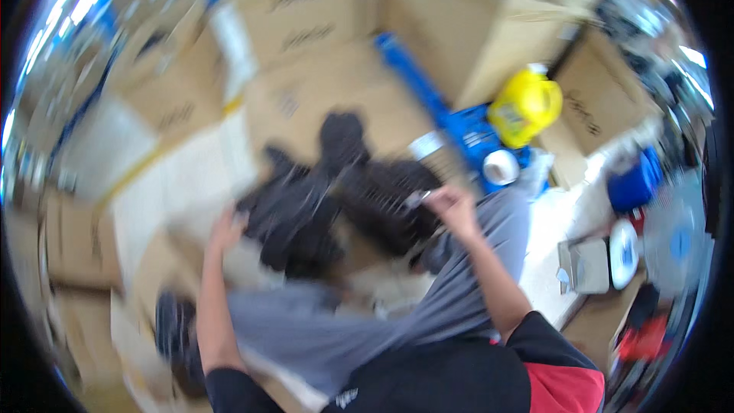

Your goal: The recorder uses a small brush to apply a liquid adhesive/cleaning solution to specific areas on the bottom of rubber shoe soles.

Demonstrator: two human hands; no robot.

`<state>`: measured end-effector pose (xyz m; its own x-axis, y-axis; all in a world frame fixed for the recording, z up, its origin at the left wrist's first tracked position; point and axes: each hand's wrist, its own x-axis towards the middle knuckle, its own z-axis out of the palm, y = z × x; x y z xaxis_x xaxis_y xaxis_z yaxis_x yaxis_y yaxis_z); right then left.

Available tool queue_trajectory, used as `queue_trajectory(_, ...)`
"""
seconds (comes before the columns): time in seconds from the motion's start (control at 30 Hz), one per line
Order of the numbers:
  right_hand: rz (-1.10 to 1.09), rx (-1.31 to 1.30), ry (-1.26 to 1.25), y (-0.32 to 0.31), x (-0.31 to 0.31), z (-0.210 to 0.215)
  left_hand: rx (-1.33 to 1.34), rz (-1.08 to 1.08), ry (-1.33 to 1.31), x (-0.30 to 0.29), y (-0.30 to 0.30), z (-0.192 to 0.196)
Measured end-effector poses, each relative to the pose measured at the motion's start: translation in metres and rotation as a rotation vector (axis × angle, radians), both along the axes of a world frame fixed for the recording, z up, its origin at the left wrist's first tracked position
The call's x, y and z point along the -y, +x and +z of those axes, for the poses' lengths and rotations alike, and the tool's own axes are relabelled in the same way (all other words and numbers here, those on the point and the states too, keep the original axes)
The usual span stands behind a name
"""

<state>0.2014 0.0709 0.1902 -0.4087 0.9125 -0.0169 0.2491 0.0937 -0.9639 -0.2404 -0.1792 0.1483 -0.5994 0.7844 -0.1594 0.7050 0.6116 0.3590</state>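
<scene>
A heap of dark brown-black bundles (294, 218), some with a shiny plastic-like surface, lies in front of me on a large cardboard box. Their exact kind is lost in the blur. My left hand (225, 231) is at the heap's left edge, its fingers smeared by motion. Over on the other side, my right hand (456, 212) is closed in a pinch at a dark ridged bundle (390, 203). A small pale, shiny thing (417, 199) shows at its fingertips, too blurred to name.
Right of the heap, a yellow jug (524, 109) and a white tape roll (501, 167) rest by a blue metal frame (417, 76). Cardboard boxes (306, 23) stand around. A blue container (634, 181) is farther right. My grey-trousered legs (321, 329) are spread below the heap.
</scene>
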Motion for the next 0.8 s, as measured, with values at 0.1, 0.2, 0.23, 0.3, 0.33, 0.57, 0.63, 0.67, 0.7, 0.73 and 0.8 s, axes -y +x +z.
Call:
queue_trajectory(0.1,-0.024,-0.085,-0.054,0.01,-0.009,-0.012,0.144,0.225,-0.048,-0.024,-0.01,-0.059)
queue_trajectory(0.2,-0.088,-0.064,-0.052,0.02,-0.014,-0.015,0.113,0.617,0.157,-0.014,-0.011,-0.145)
queue_trajectory(0.23,-0.09,-0.087,-0.005,0.024,-0.015,-0.014,0.357,0.888,-0.067,-0.017,-0.018,-0.166)
queue_trajectory(0.3,-0.117,-0.053,-0.001,0.027,-0.017,-0.008,0.211,1.089,0.091,-0.005,-0.027,-0.19)
queue_trajectory(0.33,-0.135,0.004,-0.031,0.027,-0.018,-0.004,0.266,1.181,0.143,-0.002,-0.03,-0.192)
queue_trajectory(0.57,-0.171,-0.042,0.047,0.024,-0.023,0.034,0.725,1.149,0.153,-0.019,0.049,-0.073)
queue_trajectory(0.63,-0.224,-0.004,0.111,0.036,-0.03,0.041,0.793,1.096,0.23,-0.033,0.074,-0.042)
queue_trajectory(0.67,-0.273,-0.075,0.169,0.044,-0.036,0.042,0.855,1.065,0.308,-0.033,0.082,-0.035)
queue_trajectory(0.7,-0.33,-0.082,0.165,0.053,-0.042,0.042,0.892,1.136,0.372,-0.036,0.082,-0.035)
queue_trajectory(0.73,-0.367,-0.018,0.298,0.068,-0.051,0.042,0.896,1.139,0.362,-0.034,0.079,-0.04)
queue_trajectory(0.8,-0.461,-0.14,0.33,0.097,-0.075,0.04,0.862,1.013,0.338,-0.022,0.061,-0.062)
